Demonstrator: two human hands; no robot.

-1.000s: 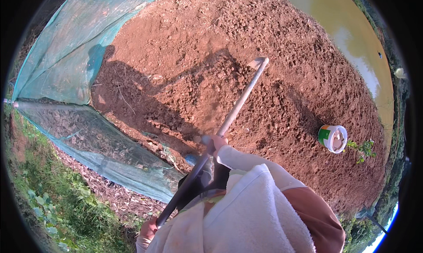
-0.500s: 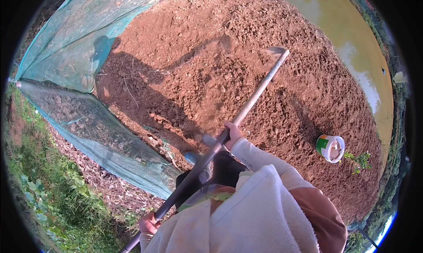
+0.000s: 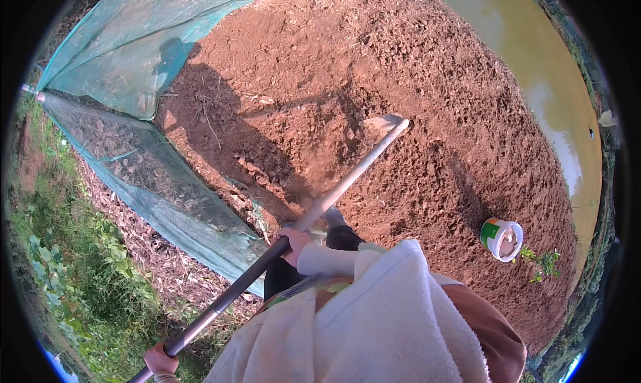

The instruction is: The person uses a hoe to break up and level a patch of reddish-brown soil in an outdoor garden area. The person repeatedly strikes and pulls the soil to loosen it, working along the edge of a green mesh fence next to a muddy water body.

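Observation:
A long-handled hoe (image 3: 358, 173) runs slantwise from the lower left to the middle of the soil. Its blade (image 3: 382, 122) rests at or just in the loose reddish-brown earth (image 3: 287, 126); the edge is partly hidden by dirt. My right hand (image 3: 294, 245) wraps round the handle where the pale wood meets the dark grip. Farther down, near the handle's rear end, my left hand (image 3: 161, 359) is closed round the dark part. A white towel (image 3: 374, 316) hangs over my front and covers much of my body.
Green netting (image 3: 153, 189) on a pole fences the left side, with weeds (image 3: 93, 276) beyond it. At right stands a white bucket (image 3: 502, 239) with green and orange on it, beside a small leafy plant (image 3: 541, 263). Muddy water (image 3: 534, 69) borders the soil at upper right.
Both hands have drawn the hoe back toward the lower left, and its blade has come nearer across the soil. A boot now shows in front of my right hand.

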